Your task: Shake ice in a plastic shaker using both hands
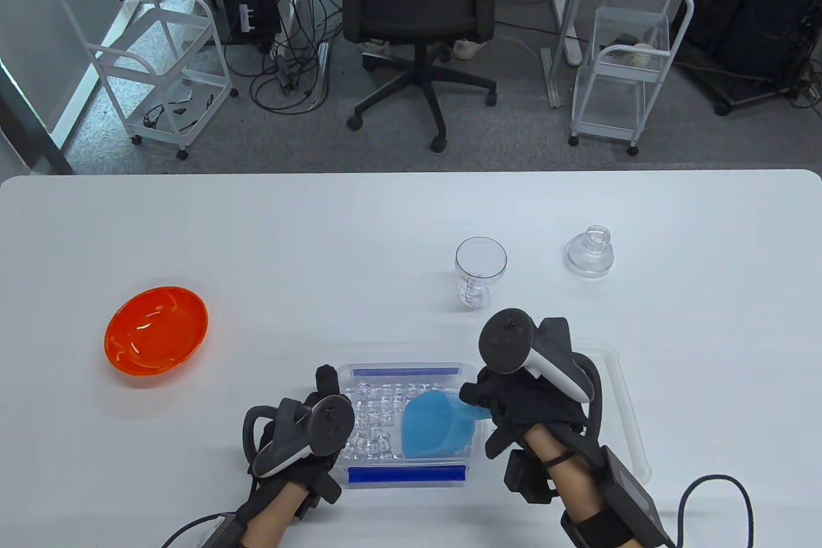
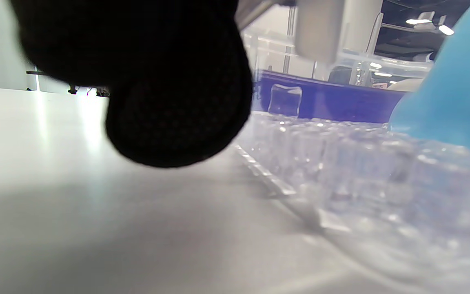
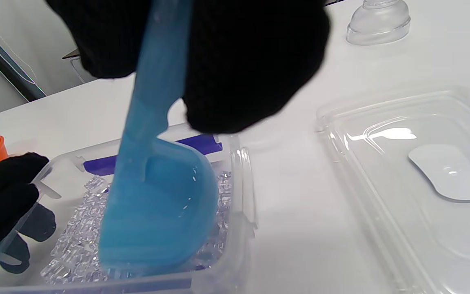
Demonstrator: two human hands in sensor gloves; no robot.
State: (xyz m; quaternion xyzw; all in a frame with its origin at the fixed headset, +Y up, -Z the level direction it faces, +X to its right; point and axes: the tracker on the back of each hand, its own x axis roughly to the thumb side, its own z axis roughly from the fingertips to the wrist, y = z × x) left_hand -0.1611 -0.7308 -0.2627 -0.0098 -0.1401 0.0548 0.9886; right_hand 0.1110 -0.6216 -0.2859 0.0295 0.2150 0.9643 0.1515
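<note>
Right hand (image 1: 514, 403) fingers curled round blue scoop (image 3: 157, 204) handle, bowl down in ice cubes (image 1: 372, 419); left hand (image 1: 308, 439) gripping ice container (image 1: 404, 474) wall; clear shaker cup (image 1: 480, 268) upright, well beyond

Right hand (image 1: 514, 403) raised, fingers (image 3: 251, 61) curled in a pinch — left hand (image 1: 308, 439) low, resting, its grip unclear.
</note>
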